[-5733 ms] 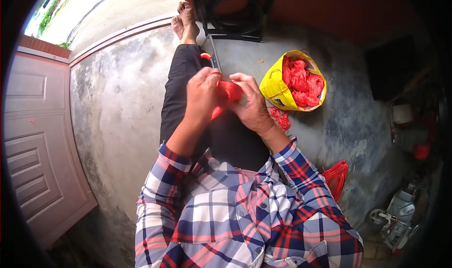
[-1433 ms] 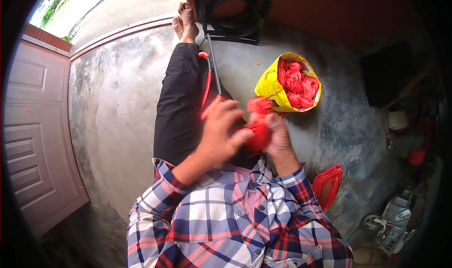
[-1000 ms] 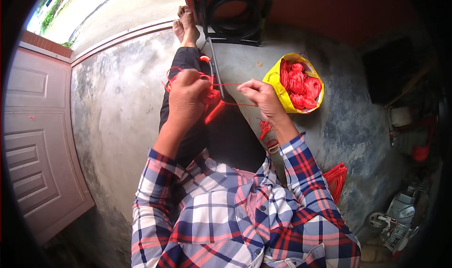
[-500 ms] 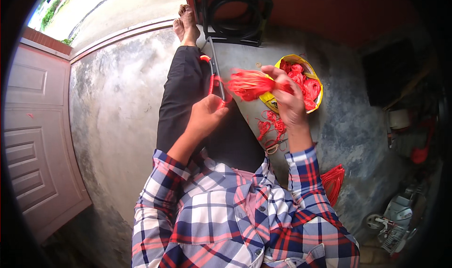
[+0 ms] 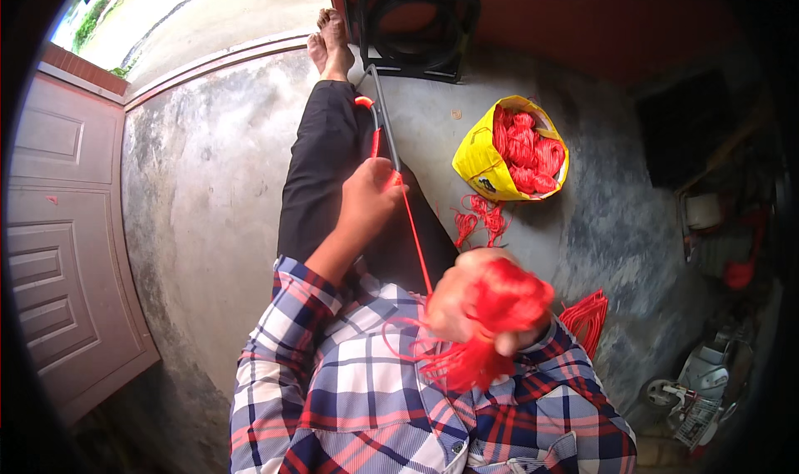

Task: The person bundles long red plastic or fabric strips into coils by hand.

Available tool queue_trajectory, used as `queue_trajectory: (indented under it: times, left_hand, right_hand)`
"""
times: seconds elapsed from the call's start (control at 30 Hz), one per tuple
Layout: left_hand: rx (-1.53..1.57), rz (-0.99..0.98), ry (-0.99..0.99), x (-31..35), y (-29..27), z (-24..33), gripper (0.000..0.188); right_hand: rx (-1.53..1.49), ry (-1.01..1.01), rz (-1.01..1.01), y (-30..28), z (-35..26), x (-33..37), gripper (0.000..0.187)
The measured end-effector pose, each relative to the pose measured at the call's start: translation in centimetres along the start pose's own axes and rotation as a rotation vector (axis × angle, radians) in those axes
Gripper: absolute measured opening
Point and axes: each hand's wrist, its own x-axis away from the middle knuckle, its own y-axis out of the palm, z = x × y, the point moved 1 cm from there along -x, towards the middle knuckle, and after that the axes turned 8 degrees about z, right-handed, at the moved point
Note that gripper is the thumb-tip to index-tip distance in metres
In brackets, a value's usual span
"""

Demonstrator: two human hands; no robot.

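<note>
My left hand is closed over my thigh around the lower end of a bent grey metal rod, part of which is wrapped in red. My right hand, blurred by motion, is closed on a bundle of red cord in front of my chest. Loose strands and loops hang from the bundle across the shirt. Between the two hands a single red strand runs taut.
A yellow bag on the floor to the right holds several red cord bundles. Red scraps lie beside it. Another red bundle rests near my right elbow. A black frame stands ahead, and a door is at left.
My right hand has swept down and toward my chest with the red bundle, drawing the strand taut. The scissors on the floor are now hidden. My left hand stays at the rod.
</note>
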Motion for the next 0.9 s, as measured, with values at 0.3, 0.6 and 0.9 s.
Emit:
queue_trajectory:
  times: [0.3, 0.6, 0.9]
  left_hand:
    - [0.457, 0.022, -0.354, -3.2, -2.9, 2.2, 0.018]
    - [-0.232, 0.005, -0.126, -5.9, -1.5, -1.0, 0.034]
    - [0.795, -0.275, -0.57, -4.5, -2.7, 5.0, 0.02]
  right_hand:
    - [1.464, -0.429, 0.242, -8.7, -4.6, -6.3, 0.02]
    - [0.958, -0.239, 0.576, -17.0, 4.5, -13.3, 0.03]
    - [1.011, -0.634, 0.484, -12.8, 1.3, -12.4, 0.03]
